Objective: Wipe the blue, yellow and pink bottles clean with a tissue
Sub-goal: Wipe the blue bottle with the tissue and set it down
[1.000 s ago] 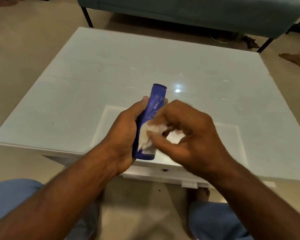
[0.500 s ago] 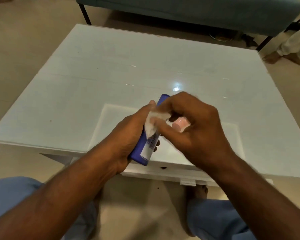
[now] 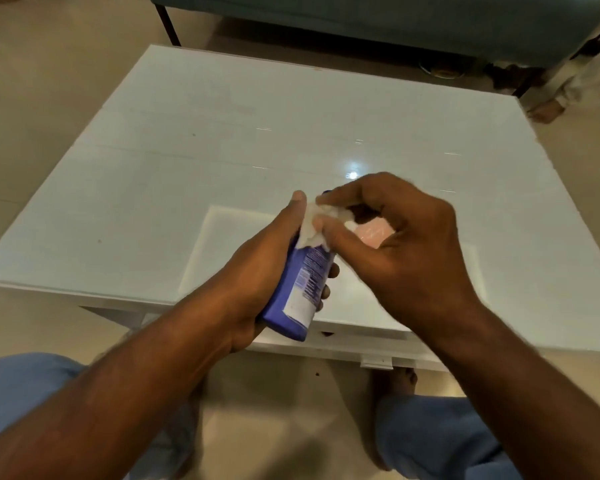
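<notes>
My left hand (image 3: 267, 268) grips the blue bottle (image 3: 297, 299) around its middle, tilted, with its base toward me and its top hidden behind my fingers. My right hand (image 3: 399, 244) pinches a crumpled white tissue (image 3: 314, 226) against the bottle's upper part. Behind my right hand a pink bottle (image 3: 374, 235) shows partly on the table. No yellow bottle is in view.
The white glass-topped table (image 3: 187, 188) lies in front of me, its near edge just under my hands. A teal sofa (image 3: 395, 19) stands beyond it. Another person's foot (image 3: 546, 110) rests on the floor at the far right. My knees are below.
The tissue has slid from the bottle's lower label up to its upper end. The bottle has tipped, so its top is now covered by my right hand.
</notes>
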{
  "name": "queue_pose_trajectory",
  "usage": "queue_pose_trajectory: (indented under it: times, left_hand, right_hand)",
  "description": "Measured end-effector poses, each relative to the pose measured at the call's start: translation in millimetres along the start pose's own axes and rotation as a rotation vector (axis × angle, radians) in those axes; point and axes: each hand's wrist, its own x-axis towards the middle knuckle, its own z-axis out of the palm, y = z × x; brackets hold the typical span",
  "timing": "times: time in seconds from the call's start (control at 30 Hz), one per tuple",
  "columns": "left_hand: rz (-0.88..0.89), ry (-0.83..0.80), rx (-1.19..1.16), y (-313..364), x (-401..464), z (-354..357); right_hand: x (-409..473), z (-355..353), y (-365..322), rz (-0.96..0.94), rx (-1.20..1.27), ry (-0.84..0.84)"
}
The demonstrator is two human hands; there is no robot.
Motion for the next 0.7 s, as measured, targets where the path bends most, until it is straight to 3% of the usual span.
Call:
queue_pose_trajectory:
  times: [0.1, 0.23, 0.37, 0.53, 0.7]
  left_hand:
    - [-0.036, -0.049, 0.024, -2.9, -1.5, 7.5]
    - [-0.03, -0.027, -0.069, -3.1, -0.6, 6.1]
    - [-0.004, -0.112, -0.157, 2.0, -0.1, 1.4]
    - [-0.006, -0.182, -0.006, -1.7, 1.2, 6.7]
    - [-0.017, -0.07, -0.11, -3.3, 2.5, 7.1]
  right_hand:
    - [-0.3, -1.6, 4.4, 0.062, 0.013, 0.048]
    - [-6.2, 5.2, 0.7, 0.093, 0.151, -0.032]
    - [-7.0, 11.1, -5.7, 0.136, 0.313, -0.056]
    - [-2.3, 11.0, -5.2, 0.275, 0.408, 0.059]
    - [-7.2, 12.0, -8.9, 0.149, 0.332, -0.072]
